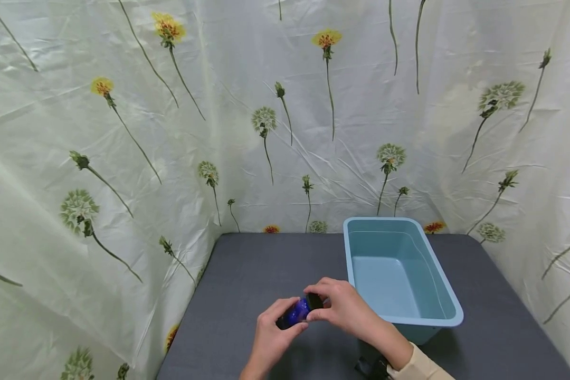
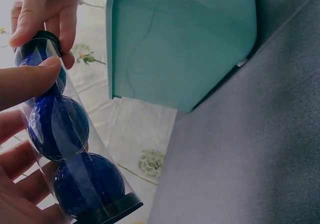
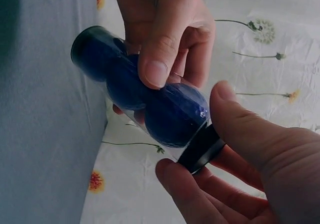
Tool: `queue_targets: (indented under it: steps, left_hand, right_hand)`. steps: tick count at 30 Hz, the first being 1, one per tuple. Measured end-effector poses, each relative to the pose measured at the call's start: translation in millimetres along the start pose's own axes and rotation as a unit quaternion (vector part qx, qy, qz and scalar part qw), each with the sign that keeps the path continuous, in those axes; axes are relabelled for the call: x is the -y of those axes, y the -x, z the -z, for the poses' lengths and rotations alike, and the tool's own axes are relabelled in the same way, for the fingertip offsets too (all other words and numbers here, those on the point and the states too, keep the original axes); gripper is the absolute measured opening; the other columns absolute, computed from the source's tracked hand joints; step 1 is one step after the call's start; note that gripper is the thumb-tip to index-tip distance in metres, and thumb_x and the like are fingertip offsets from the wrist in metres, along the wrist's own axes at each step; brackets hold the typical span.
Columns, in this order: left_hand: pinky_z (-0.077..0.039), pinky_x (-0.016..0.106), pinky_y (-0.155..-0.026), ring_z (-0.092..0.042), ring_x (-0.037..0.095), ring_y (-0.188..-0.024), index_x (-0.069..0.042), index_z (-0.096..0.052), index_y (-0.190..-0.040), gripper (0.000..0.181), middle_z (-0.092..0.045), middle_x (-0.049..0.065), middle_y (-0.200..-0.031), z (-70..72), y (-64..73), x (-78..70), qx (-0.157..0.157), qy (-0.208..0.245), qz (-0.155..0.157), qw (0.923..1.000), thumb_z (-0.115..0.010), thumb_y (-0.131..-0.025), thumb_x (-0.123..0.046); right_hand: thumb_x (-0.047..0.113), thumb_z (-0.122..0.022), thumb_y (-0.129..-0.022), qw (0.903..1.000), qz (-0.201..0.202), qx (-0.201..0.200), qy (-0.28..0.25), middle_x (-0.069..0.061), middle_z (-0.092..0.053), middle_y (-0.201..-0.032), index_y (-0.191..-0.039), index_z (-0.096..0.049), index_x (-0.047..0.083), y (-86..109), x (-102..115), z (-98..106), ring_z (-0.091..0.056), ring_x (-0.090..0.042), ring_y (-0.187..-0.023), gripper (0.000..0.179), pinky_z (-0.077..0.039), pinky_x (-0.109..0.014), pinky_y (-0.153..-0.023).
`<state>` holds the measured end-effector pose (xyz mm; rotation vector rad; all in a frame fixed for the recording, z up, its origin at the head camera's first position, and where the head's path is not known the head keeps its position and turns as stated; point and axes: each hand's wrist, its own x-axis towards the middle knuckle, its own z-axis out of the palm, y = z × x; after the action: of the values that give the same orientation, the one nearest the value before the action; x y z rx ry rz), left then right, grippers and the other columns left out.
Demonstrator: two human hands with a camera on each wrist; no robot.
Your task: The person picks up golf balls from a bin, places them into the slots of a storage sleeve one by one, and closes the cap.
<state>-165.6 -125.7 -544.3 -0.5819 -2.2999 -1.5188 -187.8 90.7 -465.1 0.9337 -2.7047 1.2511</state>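
Note:
A clear tube [image 2: 58,128] holds three blue golf balls [image 3: 176,115] in a row, with a black cap at each end. Around its middle my left hand [image 1: 272,330] grips it, thumb along one side and fingers behind. My right hand [image 1: 344,309] pinches the black cap [image 3: 202,149] at the tube's right end between thumb and fingers. In the head view the tube is held tilted over the table, just left of the bin, partly covered by both hands. The other black cap [image 2: 112,210] shows at the far end.
A light blue plastic bin [image 1: 448,295] stands on the dark grey table [image 1: 266,258], close behind and right of my right hand. Beside my right wrist lies a black object [image 1: 372,367]. A flower-patterned curtain [image 1: 294,158] hangs around the table's back and sides.

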Motion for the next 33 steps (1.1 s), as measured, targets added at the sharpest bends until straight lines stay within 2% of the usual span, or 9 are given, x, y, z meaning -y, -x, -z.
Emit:
queue_targets:
  steps: [7, 14, 18, 23, 28, 33]
  left_hand:
    - [-0.057, 0.032, -0.080, -0.067, 0.017, -0.098, -0.017, -0.070, -0.126, 0.048, -0.069, -0.003, -0.112, -1.0, 1.7, 1.8, 0.007, 0.000, -0.013, 0.9999, -0.084, -0.083, -0.031]
    - [-0.057, 0.032, -0.082, -0.068, 0.019, -0.102, -0.010, -0.070, -0.128, 0.050, -0.069, -0.001, -0.114, -1.3, 4.4, 2.9, 0.013, 0.002, -0.041, 0.9991, -0.083, -0.083, -0.027]
    - [-0.057, 0.031, -0.081, -0.068, 0.019, -0.101, -0.008, -0.069, -0.129, 0.049, -0.069, 0.000, -0.115, -0.2, 4.6, 2.1, 0.023, 0.001, -0.058, 0.9980, -0.081, -0.085, -0.024]
    - [-0.057, 0.031, -0.081, -0.068, 0.019, -0.103, -0.008, -0.067, -0.130, 0.047, -0.068, 0.001, -0.118, 0.8, 3.7, 1.4, 0.030, -0.001, -0.065, 0.9975, -0.079, -0.087, -0.022]
    - [-0.058, 0.031, -0.080, -0.069, 0.019, -0.102, -0.008, -0.068, -0.130, 0.047, -0.068, -0.001, -0.118, -0.6, 3.4, -0.4, 0.012, -0.006, -0.068, 0.9976, -0.080, -0.085, -0.019]
    - [-0.059, 0.035, -0.078, -0.070, 0.022, -0.100, -0.010, -0.070, -0.126, 0.050, -0.068, -0.003, -0.115, -6.9, 2.5, 0.6, -0.033, -0.022, -0.081, 0.9959, -0.086, -0.078, -0.009]
  right_hand:
    - [0.028, -0.085, -0.081, 0.9991, 0.025, 0.013, 0.031, 0.009, -0.067, -0.104, -0.119, -0.073, 0.016, -1.6, 3, 0, -0.061, -0.004, -0.080, 0.041, -0.053, -0.021, -0.067]
    - [0.028, -0.086, -0.080, 0.9974, 0.039, 0.011, 0.059, 0.006, -0.070, -0.098, -0.118, -0.075, 0.012, -3.2, 3, -1, -0.065, -0.006, -0.083, 0.043, -0.051, -0.019, -0.065]
    - [0.028, -0.086, -0.080, 0.9965, 0.046, 0.027, 0.064, 0.003, -0.071, -0.100, -0.120, -0.075, 0.009, -4.0, 3, 0, -0.066, -0.006, -0.084, 0.046, -0.051, -0.017, -0.064]
    - [0.028, -0.085, -0.081, 0.9977, 0.047, 0.028, 0.041, 0.004, -0.072, -0.103, -0.120, -0.074, 0.011, -4.5, 0, -2, -0.066, -0.003, -0.085, 0.044, -0.054, -0.019, -0.068]
    - [0.032, -0.082, -0.081, 0.9992, 0.038, 0.010, -0.002, 0.006, -0.074, -0.101, -0.117, -0.075, 0.014, -5.3, -5, -8, -0.067, 0.000, -0.079, 0.042, -0.054, -0.019, -0.065]
    - [0.032, -0.081, -0.081, 0.9998, 0.018, -0.011, -0.002, 0.006, -0.075, -0.096, -0.116, -0.075, 0.015, -7.4, -5, -9, -0.067, 0.000, -0.077, 0.040, -0.053, -0.019, -0.063]
